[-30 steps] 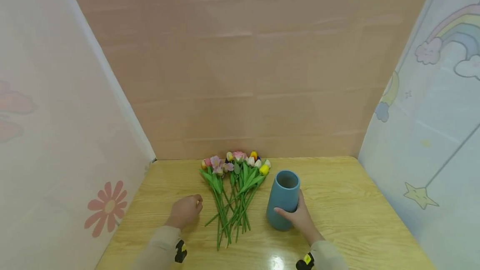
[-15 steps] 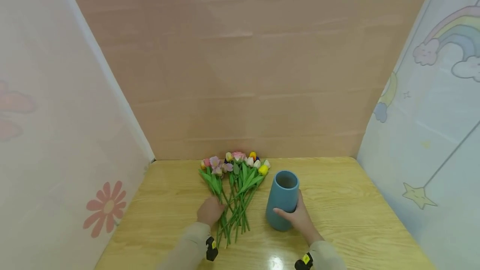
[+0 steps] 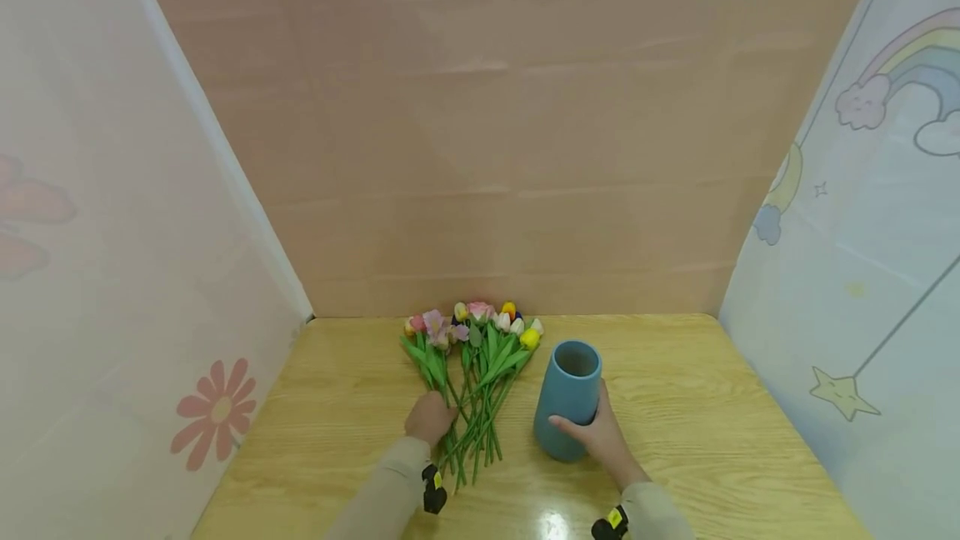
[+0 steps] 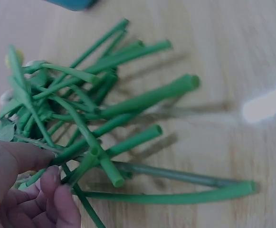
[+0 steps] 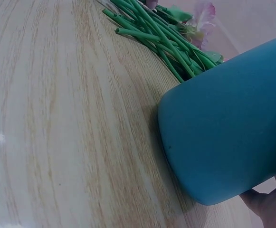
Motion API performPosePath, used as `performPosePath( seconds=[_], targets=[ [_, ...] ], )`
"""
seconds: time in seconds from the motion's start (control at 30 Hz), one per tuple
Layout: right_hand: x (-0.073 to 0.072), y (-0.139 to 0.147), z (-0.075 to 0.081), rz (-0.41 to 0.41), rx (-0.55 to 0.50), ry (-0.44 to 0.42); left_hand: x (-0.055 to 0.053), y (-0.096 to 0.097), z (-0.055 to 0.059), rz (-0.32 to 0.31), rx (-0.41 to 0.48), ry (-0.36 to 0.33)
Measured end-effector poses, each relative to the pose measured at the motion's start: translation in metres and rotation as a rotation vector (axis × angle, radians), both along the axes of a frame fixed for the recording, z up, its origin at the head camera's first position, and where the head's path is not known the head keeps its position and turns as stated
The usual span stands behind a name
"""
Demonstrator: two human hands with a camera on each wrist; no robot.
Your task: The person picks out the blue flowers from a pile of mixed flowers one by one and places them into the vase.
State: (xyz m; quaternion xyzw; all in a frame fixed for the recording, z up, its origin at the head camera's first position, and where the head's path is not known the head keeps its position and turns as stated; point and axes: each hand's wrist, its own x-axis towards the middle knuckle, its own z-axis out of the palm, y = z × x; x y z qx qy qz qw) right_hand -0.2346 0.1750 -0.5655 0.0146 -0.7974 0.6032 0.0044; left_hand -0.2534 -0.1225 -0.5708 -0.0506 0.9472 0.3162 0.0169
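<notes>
My left hand (image 3: pixel 430 417) is at the left side of a spread of artificial flowers (image 3: pixel 491 369) lying on the table. In the left wrist view, its thumb and curled fingers pinch a green flower stem (image 4: pixel 71 151) among several crossing stems. The blossoms are pink, purple, white, yellow and orange, and they point to the back of the table. My right hand (image 3: pixel 602 438) grips the lower right side of an upright blue vase (image 3: pixel 558 407), with the thumb across its front. In the right wrist view, the vase (image 5: pixel 228 123) hides most of that hand.
The wooden table (image 3: pixel 675 407) has a tan paper backdrop (image 3: pixel 510 148) behind it. Printed white sheets hang at the left (image 3: pixel 112 190) and right (image 3: pixel 885 273). The vase stands right of the flower stems with its mouth facing up.
My left hand has moved right, from beside the flowers onto the leftmost stems, and pinches a stem there. The right hand and the vase have stayed in place.
</notes>
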Motion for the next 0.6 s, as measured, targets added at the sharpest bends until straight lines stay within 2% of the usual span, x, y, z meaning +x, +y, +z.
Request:
performPosePath(
  seconds=[0.17,0.27,0.33,0.43,0.5,0.6],
  targets=[
    [-0.001,0.000,-0.003,-0.008,0.000,0.005,0.003,-0.008,0.006,-0.030,0.200,-0.012],
    [-0.001,0.000,-0.004,-0.011,-0.002,0.018,0.004,-0.013,0.008,-0.012,0.297,-0.015],
    [-0.001,0.001,-0.004,-0.007,-0.001,0.018,0.004,-0.015,0.011,0.010,0.376,0.008],
    [-0.002,0.001,-0.003,-0.005,0.001,0.018,0.002,-0.018,0.016,0.029,0.476,0.076],
    [-0.002,0.000,-0.002,-0.002,-0.001,0.016,0.000,-0.021,0.023,0.027,0.515,0.159],
    [-0.002,0.000,-0.002,0.004,0.000,0.015,-0.001,-0.029,0.036,0.024,0.494,0.302]
  ],
)
